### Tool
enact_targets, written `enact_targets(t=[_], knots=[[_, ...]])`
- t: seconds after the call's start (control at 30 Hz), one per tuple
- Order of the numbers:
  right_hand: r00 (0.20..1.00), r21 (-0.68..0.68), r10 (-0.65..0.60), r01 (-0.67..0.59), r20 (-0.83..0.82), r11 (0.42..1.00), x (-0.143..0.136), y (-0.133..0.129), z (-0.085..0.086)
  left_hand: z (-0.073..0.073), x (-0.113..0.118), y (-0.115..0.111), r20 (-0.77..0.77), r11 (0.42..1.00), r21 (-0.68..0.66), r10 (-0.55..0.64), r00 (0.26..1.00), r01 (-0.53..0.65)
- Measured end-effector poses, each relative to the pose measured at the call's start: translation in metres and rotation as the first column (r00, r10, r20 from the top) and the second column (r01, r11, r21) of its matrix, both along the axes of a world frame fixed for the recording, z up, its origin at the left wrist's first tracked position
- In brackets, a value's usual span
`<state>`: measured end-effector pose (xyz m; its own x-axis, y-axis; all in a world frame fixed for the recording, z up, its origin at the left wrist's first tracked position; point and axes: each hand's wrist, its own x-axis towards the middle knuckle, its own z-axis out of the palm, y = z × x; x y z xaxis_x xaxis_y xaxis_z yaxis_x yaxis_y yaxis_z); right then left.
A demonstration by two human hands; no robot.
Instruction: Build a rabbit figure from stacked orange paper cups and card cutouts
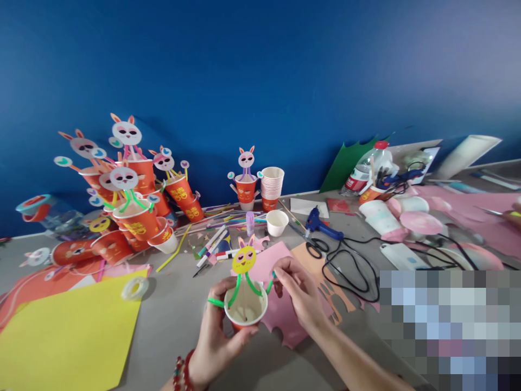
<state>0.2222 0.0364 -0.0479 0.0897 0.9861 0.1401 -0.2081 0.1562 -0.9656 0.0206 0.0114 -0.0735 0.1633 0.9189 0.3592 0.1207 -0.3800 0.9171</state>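
A red paper cup with a white rim is held upright by my left hand, whose fingers wrap round its left side and thumb lies across its front. A yellow rabbit face stands above the cup on a thin stick, with green pipe cleaners bending down into the cup and over its rim. To the right of the rim, my right hand pinches the tip of a green pipe cleaner between thumb and fingers.
Finished rabbit cups crowd the left. Yellow paper and a tape roll lie in front of them. Behind my hands are markers, a white cup, scissors and a blue glue gun. Another person's hand shows far right.
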Motion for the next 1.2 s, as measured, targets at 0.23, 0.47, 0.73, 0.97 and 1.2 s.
enact_targets(t=[0.23,0.47,0.73,0.97,1.2], knots=[[1.0,-0.009,-0.009,0.009,-0.009,1.0,0.001,-0.001,0.003,0.001,0.001,0.001,0.015,1.0,-0.002,-0.006,1.0,0.006],[0.999,-0.012,0.025,-0.025,0.022,1.0,0.002,-0.001,0.002,0.001,0.0,0.0,-0.018,1.0,0.005,-0.023,1.0,0.023],[0.997,-0.035,0.06,-0.058,0.048,0.998,0.001,-0.002,0.005,-0.001,-0.001,-0.001,-0.008,0.999,-0.004,-0.033,0.999,0.033],[0.998,-0.018,0.05,-0.051,-0.036,0.999,0.002,-0.001,-0.004,0.0,0.0,0.0,0.054,0.998,-0.052,-0.017,0.998,0.02],[0.975,-0.063,0.099,-0.089,0.197,0.994,0.001,0.006,-0.006,0.003,-0.007,0.009,0.256,0.964,-0.263,0.09,0.962,-0.02]])
